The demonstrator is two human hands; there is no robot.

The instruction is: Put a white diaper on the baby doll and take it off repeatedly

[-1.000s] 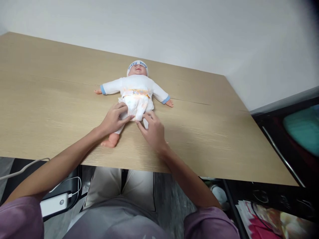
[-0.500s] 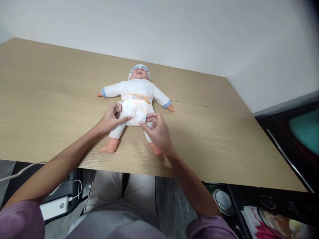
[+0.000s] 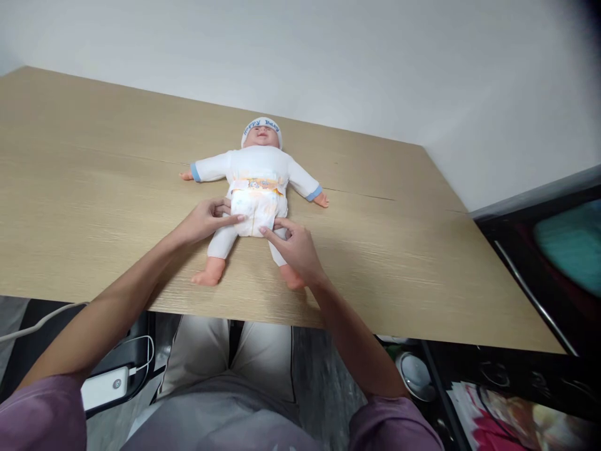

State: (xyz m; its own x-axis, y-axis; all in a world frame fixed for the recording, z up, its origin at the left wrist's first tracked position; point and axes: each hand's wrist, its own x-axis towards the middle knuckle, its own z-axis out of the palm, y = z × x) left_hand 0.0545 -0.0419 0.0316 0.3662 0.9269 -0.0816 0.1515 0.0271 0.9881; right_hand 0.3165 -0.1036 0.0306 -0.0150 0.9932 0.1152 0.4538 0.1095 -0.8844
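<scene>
A baby doll (image 3: 260, 161) in a white suit with blue cuffs lies on its back, head toward the wall, arms spread. It wears a white cap (image 3: 261, 123) with blue lettering. Around its hips sits a white diaper (image 3: 253, 210) with an orange patterned waistband. My left hand (image 3: 209, 218) pinches the diaper's edge at the left leg opening, thumb on top of the front panel. At the opposite leg opening, my right hand (image 3: 291, 241) grips the other edge between thumb and fingers. The fingertips under the edges are partly hidden.
The doll lies on a wooden table (image 3: 399, 263) against a white wall. Below the front edge at left, a white power bank (image 3: 104, 387) with a cable rests on a black seat. A dark cabinet (image 3: 530, 263) stands at right, with papers and packets beneath.
My left hand's fingers have moved down slightly and closed in at the leg edge. My right thumb has shifted a little toward the diaper's middle. The view has tilted slightly.
</scene>
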